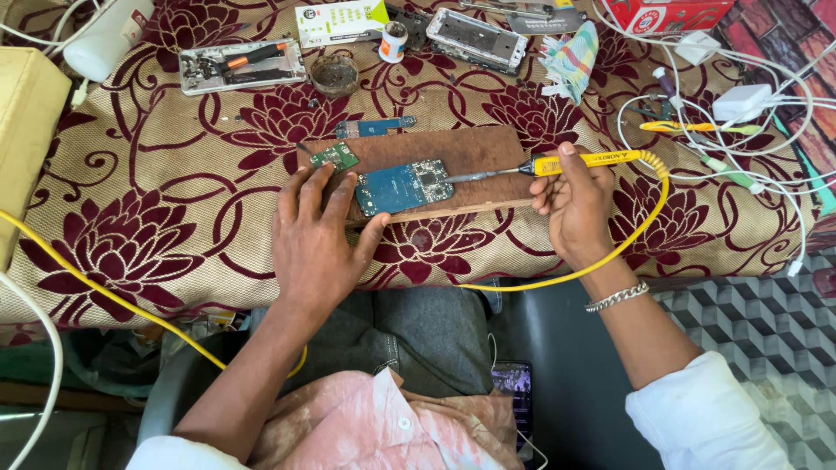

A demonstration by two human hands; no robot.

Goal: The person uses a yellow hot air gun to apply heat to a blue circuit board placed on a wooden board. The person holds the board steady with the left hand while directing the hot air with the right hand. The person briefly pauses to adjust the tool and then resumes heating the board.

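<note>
A blue circuit board (402,185) lies on a brown wooden board (470,157) on the flowered cloth. My left hand (315,239) rests flat beside it, fingers spread, pressing on the wooden board and touching the circuit board's left edge. My right hand (570,202) grips a yellow soldering iron (557,164), whose metal tip touches the right end of the circuit board. The iron's yellow cord (610,254) loops down around my right wrist. A small green board (335,157) sits just above my left fingers.
Another blue board (376,127), a round tin (334,74), a small jar (394,41), two opened phone frames (241,65) (477,38), a striped cloth (570,59) and tangled white cables with chargers (740,104) lie around. A phone (515,392) rests on my lap.
</note>
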